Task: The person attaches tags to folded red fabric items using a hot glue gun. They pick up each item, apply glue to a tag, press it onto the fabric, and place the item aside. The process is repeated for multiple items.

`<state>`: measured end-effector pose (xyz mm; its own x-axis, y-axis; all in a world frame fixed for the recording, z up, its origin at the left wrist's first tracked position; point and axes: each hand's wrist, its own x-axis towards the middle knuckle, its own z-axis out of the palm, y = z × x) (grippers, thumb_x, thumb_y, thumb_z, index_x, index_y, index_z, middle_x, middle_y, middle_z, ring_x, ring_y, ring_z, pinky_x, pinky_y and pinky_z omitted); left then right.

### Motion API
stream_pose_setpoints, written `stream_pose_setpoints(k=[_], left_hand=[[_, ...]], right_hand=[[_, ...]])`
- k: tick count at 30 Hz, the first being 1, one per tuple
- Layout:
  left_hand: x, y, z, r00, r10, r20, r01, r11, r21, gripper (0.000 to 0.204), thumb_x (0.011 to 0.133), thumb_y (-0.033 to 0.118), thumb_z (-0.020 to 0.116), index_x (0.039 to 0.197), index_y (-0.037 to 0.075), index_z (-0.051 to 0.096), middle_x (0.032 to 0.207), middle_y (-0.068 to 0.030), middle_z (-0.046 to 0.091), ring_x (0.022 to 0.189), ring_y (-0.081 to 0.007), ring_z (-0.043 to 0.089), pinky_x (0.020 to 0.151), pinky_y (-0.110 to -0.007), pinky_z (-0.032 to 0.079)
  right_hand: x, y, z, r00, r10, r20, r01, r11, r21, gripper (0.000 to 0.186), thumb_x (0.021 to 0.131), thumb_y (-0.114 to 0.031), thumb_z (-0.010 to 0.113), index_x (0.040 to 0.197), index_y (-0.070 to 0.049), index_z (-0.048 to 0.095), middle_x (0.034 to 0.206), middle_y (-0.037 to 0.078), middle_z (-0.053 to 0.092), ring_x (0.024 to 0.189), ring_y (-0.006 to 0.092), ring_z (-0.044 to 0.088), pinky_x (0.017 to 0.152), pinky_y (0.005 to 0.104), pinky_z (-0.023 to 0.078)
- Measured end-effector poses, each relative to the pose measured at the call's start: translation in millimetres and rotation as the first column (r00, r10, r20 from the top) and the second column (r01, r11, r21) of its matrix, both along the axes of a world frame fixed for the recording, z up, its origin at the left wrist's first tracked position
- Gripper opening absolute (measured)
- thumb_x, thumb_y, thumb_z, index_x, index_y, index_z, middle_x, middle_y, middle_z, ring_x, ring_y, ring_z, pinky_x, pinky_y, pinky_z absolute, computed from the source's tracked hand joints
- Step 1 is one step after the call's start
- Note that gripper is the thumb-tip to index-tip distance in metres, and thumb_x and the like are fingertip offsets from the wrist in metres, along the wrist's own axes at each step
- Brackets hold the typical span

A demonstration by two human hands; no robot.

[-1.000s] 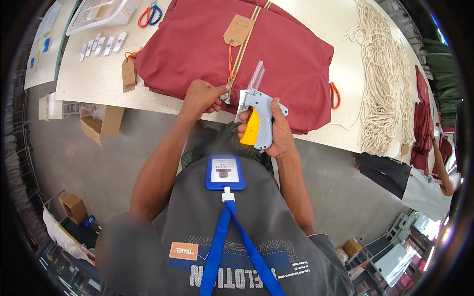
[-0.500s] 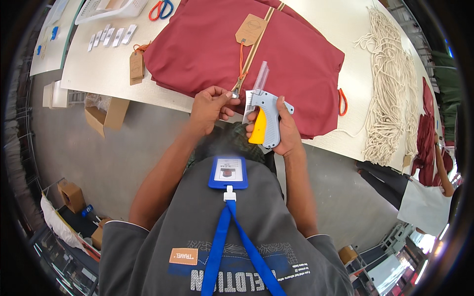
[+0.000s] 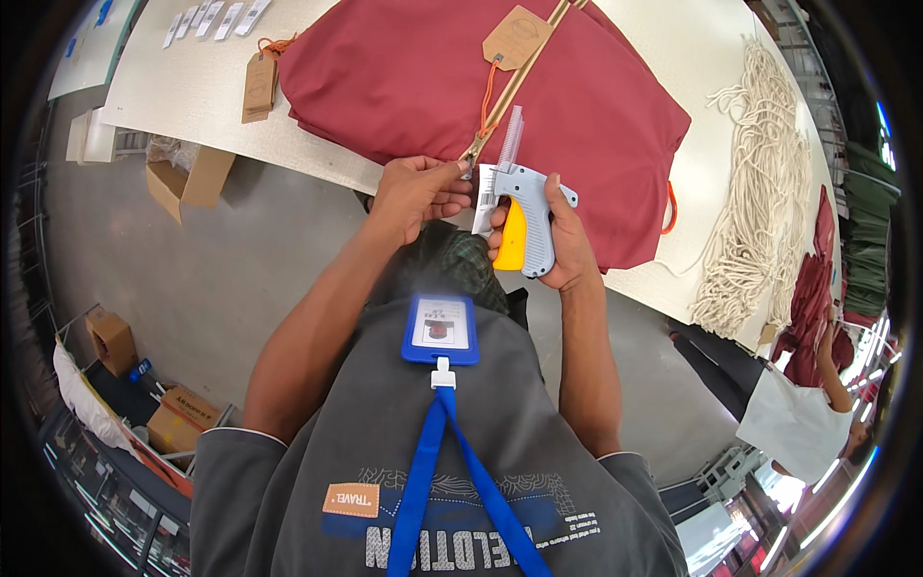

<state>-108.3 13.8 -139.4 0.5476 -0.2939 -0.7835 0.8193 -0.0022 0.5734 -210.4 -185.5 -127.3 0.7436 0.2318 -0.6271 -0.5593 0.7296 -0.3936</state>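
Note:
A folded maroon fabric bag [image 3: 375, 87] lies at the table's front edge, with a brown card tag [image 3: 515, 38] on orange cord beside its zipper [image 3: 527, 72]. My left hand [image 3: 413, 197] is pinched on the zipper's lower end, fingertips at the metal pull. My right hand [image 3: 567, 236] is wrapped round a grey tagging gun [image 3: 538, 231] with a yellow trigger and clear fastener strip. A white barcode label [image 3: 484, 197] hangs at the gun's front, just right of my left fingers. More brown tags [image 3: 259, 85] lie left of the bag.
On the white table [image 3: 163, 96] lie white labels [image 3: 231, 21] and a heap of cream cord [image 3: 740, 212]. At right, a person [image 3: 798, 418] is beside maroon fabric [image 3: 812, 298]. Cardboard boxes [image 3: 187, 178] stand below the table and at lower left.
The head view has shifted slightly. My left fingers stay at the zipper end, and the gun in my right hand has edged rightward in the picture along with the bag.

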Motion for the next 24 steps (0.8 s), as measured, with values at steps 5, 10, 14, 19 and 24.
stream_pose_setpoints(k=[5,10,14,19,24], left_hand=[[7,4,2,0.996,0.002,-0.084,-0.005,0.999,-0.033,0.022,0.094,0.016,0.075,0.102,-0.003,0.067,0.092,-0.014,0.074,0.07,-0.016,0.072,0.062,-0.025,0.06],[2,7,1,0.995,-0.007,-0.103,0.004,1.0,-0.03,0.022,0.097,0.021,0.073,0.108,0.003,0.067,0.096,-0.0088,0.075,0.075,-0.0119,0.071,0.063,-0.023,0.057],[-5,9,-2,0.997,-0.034,-0.066,0.034,0.999,-0.002,0.02,0.1,0.022,0.069,0.11,0.005,0.065,0.1,-0.0061,0.074,0.077,-0.0111,0.07,0.065,-0.023,0.057],[-14,11,-10,1.0,-0.017,0.01,0.018,0.999,-0.051,0.016,0.104,0.021,0.063,0.109,0.006,0.064,0.098,-0.0033,0.072,0.076,-0.0097,0.068,0.066,-0.022,0.055],[-27,8,-20,0.981,0.02,0.194,0.001,0.994,-0.108,0.016,0.106,0.02,0.06,0.109,0.005,0.062,0.096,-0.0034,0.07,0.072,-0.0082,0.065,0.064,-0.021,0.05]], right_hand=[[4,-3,2,1.0,-0.014,0.017,0.016,0.998,-0.065,0.076,0.103,-0.068,0.039,0.129,0.002,0.055,0.096,0.013,0.07,0.079,0.026,0.074,0.07,0.0415,0.064],[3,-6,2,0.999,0.028,0.015,-0.026,0.996,-0.088,0.072,0.104,-0.065,0.041,0.125,0.002,0.058,0.094,0.013,0.07,0.078,0.0256,0.074,0.069,0.0408,0.064],[0,-4,-3,0.994,0.111,-0.006,-0.111,0.991,-0.079,0.07,0.104,-0.063,0.043,0.122,0.002,0.061,0.092,0.013,0.071,0.077,0.0249,0.074,0.068,0.0402,0.064],[0,-4,-7,0.993,0.12,-0.016,-0.121,0.991,-0.063,0.071,0.104,-0.064,0.041,0.121,0.001,0.061,0.092,0.013,0.07,0.077,0.0258,0.073,0.07,0.0408,0.063],[1,-7,-9,0.989,0.148,-0.011,-0.148,0.989,-0.018,0.073,0.104,-0.066,0.037,0.119,0.001,0.06,0.092,0.013,0.07,0.077,0.0281,0.072,0.072,0.0416,0.061]])
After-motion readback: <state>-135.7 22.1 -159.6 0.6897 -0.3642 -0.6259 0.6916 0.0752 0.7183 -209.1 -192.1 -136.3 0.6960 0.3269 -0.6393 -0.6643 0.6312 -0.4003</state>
